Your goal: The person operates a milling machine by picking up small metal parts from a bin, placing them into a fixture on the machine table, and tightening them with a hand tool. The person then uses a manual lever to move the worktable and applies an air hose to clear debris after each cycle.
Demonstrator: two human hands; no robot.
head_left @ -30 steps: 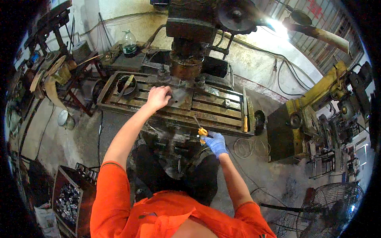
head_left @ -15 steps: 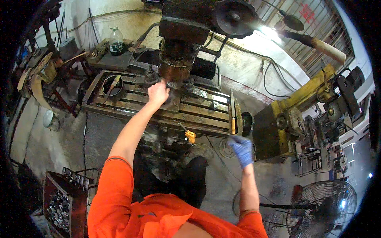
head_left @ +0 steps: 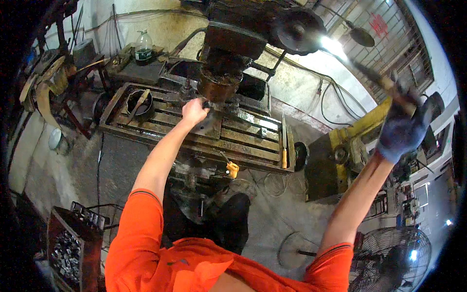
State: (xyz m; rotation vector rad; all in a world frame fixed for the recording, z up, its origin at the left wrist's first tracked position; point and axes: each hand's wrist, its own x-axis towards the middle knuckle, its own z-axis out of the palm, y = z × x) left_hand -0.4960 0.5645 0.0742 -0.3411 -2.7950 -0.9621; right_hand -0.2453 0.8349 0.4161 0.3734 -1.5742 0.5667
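Observation:
My bare left hand [head_left: 194,112] is closed beneath the dark spindle head [head_left: 220,83] of a milling machine, just above the slotted table [head_left: 238,145]. Its fingers pinch a small thing at the spindle's lower end that I cannot make out. On the right, my right hand [head_left: 401,132], in a blue-grey glove, is raised with its fingers wrapped round the tan-sleeved end of a long lever [head_left: 386,83]. That lever slopes down to the right from the machine's handwheel side. A file [head_left: 284,153] with a yellow handle lies along the table's right end.
A black pot [head_left: 142,113] with a brush [head_left: 140,104] stands on the table's left end. A yellow knob [head_left: 232,169] sticks out in front. A yellow machine [head_left: 343,165] and a fan [head_left: 389,260] stand to the right; a box of metal pieces [head_left: 68,248] sits lower left.
My right hand has swung up and to the right from beside the table's right end and has taken hold of the lever. My left hand has stayed at the spindle.

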